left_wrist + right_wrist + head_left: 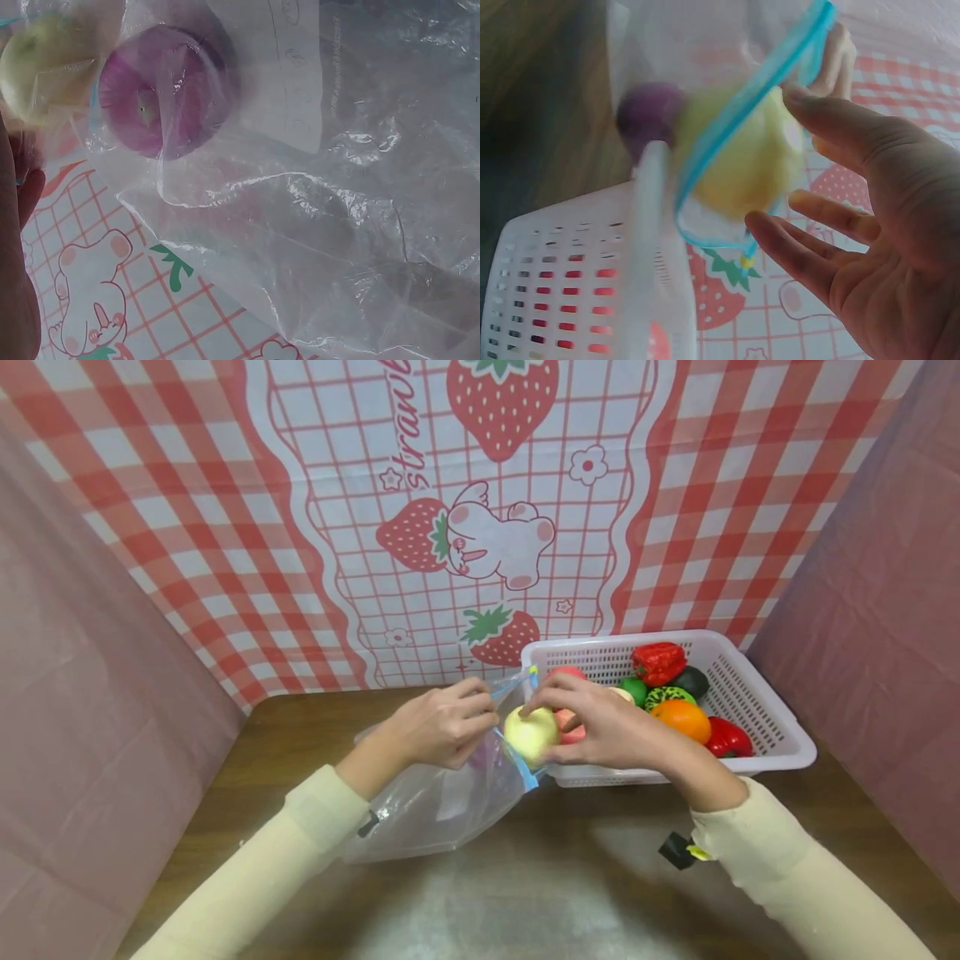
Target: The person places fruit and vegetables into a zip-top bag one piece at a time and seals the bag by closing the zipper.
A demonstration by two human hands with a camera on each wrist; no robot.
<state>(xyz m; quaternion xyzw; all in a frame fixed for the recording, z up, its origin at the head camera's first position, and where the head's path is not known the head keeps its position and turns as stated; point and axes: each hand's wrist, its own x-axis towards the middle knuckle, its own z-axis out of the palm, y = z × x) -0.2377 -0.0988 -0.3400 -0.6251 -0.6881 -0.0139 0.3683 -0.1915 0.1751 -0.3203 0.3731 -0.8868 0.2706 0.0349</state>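
A clear zip bag (pixel 442 810) with a blue edge at its mouth lies sideways over the table. My left hand (pixel 446 722) pinches the bag near that mouth. In the left wrist view, a purple onion (pixel 161 97) shows through the plastic. A yellow-green apple (pixel 531 733) sits in the bag's mouth, between the blue edges. Thumb and fingertips of my right hand (pixel 600 722) are curved round the apple. Seen from the right wrist, the apple (pixel 739 154) is close beside the onion (pixel 649 116), and the right palm stands off from it.
Just right of the bag, a white slotted basket (pixel 772 718) holds an orange (pixel 681 720), red peppers (pixel 660 662) and several other fruits and vegetables. Its near-left rim lies under my right hand. A checked strawberry cloth (pixel 585 552) hangs behind the wooden table (pixel 262 752).
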